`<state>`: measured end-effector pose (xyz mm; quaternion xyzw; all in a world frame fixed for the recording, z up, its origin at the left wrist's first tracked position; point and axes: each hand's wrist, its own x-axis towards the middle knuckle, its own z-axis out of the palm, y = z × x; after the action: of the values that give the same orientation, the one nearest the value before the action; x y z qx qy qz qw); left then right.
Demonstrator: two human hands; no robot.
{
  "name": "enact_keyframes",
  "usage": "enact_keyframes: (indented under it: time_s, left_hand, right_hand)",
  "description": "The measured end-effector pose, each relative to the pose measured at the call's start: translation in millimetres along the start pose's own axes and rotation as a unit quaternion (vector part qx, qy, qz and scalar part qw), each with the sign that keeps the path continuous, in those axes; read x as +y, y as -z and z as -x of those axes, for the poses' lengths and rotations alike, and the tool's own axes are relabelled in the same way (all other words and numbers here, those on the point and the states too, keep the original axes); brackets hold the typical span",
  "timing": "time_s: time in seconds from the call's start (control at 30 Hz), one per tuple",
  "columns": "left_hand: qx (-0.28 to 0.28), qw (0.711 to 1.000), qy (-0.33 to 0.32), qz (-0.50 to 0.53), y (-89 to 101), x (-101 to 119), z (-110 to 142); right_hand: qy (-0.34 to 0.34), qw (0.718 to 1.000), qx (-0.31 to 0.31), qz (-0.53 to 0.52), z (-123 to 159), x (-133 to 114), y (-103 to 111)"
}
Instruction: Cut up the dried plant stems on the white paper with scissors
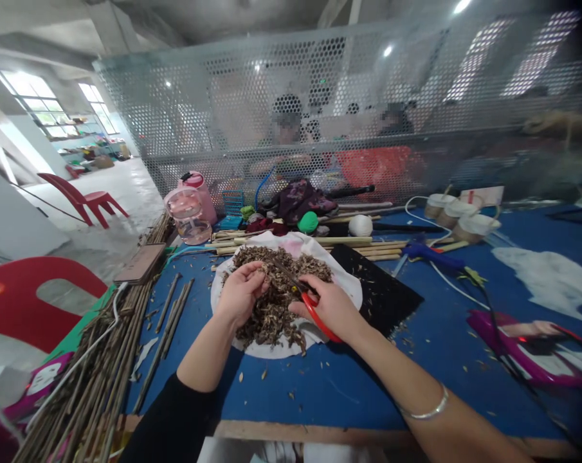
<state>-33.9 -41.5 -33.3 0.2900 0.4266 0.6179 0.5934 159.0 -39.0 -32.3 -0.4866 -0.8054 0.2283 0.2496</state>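
Note:
My right hand [327, 307] is closed around the red handles of a pair of scissors [318, 319]. The dark blades point up and left over a heap of dry brown plant bits [266, 321]. Left of the blades, my left hand [244, 290] is pinched above the heap, thumb against fingers. Whatever lies between those fingertips is too small to make out. Beneath the heap spreads a round white cloth [346, 283], with a pinkish patch at its far side.
Bundled thin sticks [112, 360] line the table's left edge. Pale rods [382, 251] and a black sheet [387, 289] lie behind the cloth. A blue glue gun [433, 255], lidded cups [474, 226] and a purple device [527, 354] are at right. A perforated metal screen [233, 96] stands behind.

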Motion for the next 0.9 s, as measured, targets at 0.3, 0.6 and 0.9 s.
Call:
enact_keyframes:
  time_s: [0.3, 0.6, 0.9]
  left_hand:
    - [-0.039, 0.998, -0.029, 0.039, -3.3, -2.2, 5.1]
    - [-0.046, 0.995, -0.069, -0.060, -5.8, -3.7, 10.4]
    - [-0.027, 0.992, -0.077, -0.096, -7.0, 1.0, 12.7]
  right_hand:
    - [0.072, 0.997, -0.005, -0.003, 3.8, -7.8, -5.3]
    - [0.099, 0.995, 0.017, 0.019, 2.3, -6.4, -8.5]
    - [0.059, 0.998, -0.012, -0.004, 5.3, -11.0, -8.8]
